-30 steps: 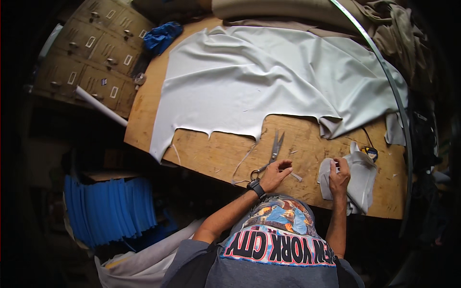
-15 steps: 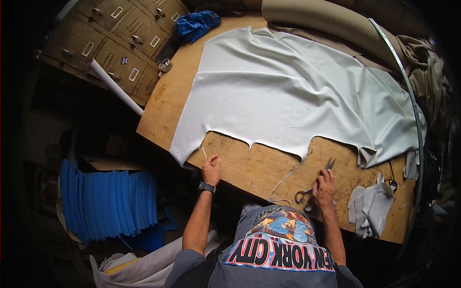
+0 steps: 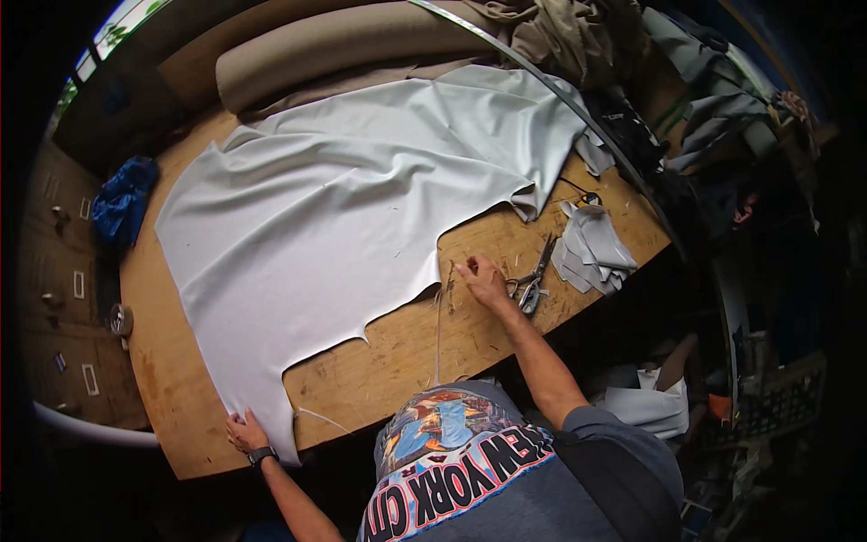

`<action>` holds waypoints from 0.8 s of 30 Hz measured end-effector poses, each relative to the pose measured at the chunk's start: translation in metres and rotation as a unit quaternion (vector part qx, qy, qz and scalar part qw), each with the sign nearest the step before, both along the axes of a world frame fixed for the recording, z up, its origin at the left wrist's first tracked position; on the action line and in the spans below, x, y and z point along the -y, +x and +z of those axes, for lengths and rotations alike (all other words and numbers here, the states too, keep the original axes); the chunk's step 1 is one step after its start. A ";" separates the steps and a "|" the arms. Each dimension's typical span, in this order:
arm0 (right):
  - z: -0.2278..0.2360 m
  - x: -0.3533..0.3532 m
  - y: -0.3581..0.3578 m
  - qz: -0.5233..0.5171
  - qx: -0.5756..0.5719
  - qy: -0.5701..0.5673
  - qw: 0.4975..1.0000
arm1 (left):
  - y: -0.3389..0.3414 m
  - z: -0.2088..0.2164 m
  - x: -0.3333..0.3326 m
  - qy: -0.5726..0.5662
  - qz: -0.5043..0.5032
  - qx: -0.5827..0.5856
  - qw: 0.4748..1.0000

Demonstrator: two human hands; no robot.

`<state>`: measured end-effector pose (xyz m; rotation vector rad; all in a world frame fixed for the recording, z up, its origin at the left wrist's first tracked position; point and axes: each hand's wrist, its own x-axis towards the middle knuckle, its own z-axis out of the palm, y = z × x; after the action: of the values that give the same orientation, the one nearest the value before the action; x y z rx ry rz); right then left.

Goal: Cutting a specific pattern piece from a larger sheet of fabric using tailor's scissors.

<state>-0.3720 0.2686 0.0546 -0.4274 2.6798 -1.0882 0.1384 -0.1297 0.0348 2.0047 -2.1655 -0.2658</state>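
A large light grey fabric sheet (image 3: pixel 343 208) lies spread over a wooden table (image 3: pixel 397 352), its near edge cut in jagged steps. My left hand (image 3: pixel 244 432), with a dark watch on the wrist, rests flat on the sheet's near left corner at the table's front edge. My right hand (image 3: pixel 481 278) lies on the bare wood just beside the cut edge, fingers pointing toward the fabric. A pair of scissors (image 3: pixel 533 275) lies on the table, touching the right side of that hand. A thin fabric strip (image 3: pixel 439 334) trails from near the hand toward my body.
A small pile of grey fabric offcuts (image 3: pixel 589 248) sits right of the scissors. A beige fabric roll (image 3: pixel 361 41) lies along the table's back, with a curved metal strip (image 3: pixel 560 99) behind it. Blue cloth (image 3: pixel 122 203) lies at the left, near drawer cabinets (image 3: pixel 63 298).
My right hand has set the scissors down and moved left to the cut edge. My left hand has slid to the sheet's near left corner. The view has swung.
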 end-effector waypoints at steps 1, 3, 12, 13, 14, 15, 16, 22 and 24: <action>0.001 0.015 0.006 0.003 -0.001 0.003 1.000 | 0.007 -0.012 0.012 0.018 -0.005 0.005 1.000; 0.006 0.035 0.020 0.011 0.036 0.002 0.999 | 0.007 -0.025 0.023 0.024 -0.040 0.039 0.998; -0.009 0.050 0.070 -0.005 0.110 -0.097 0.989 | 0.056 -0.001 0.037 -0.029 -0.069 -0.014 0.997; 0.001 0.047 0.076 -0.003 -0.035 -0.036 0.999 | 0.029 0.012 0.018 -0.022 -0.078 -0.006 0.997; 0.004 0.045 0.076 -0.003 -0.031 -0.038 0.999 | 0.008 0.021 0.010 -0.017 -0.091 -0.001 0.996; 0.005 0.047 0.075 0.014 -0.069 0.016 0.997 | 0.004 0.017 0.014 -0.020 -0.089 0.003 0.996; 0.005 0.051 0.074 0.033 -0.108 0.070 0.991 | 0.003 0.003 0.015 -0.009 -0.064 0.034 0.997; -0.008 0.041 0.055 0.058 -0.164 0.045 0.984 | 0.024 -0.019 0.042 -0.015 -0.058 -0.023 0.998; 0.004 0.024 0.063 0.134 -0.212 0.106 0.962 | 0.061 -0.030 0.066 0.033 -0.030 -0.056 0.997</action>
<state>-0.3093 0.2444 0.0588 -1.0480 2.9322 -0.6840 0.1998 -0.1960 0.0044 1.9127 -2.1762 -0.4530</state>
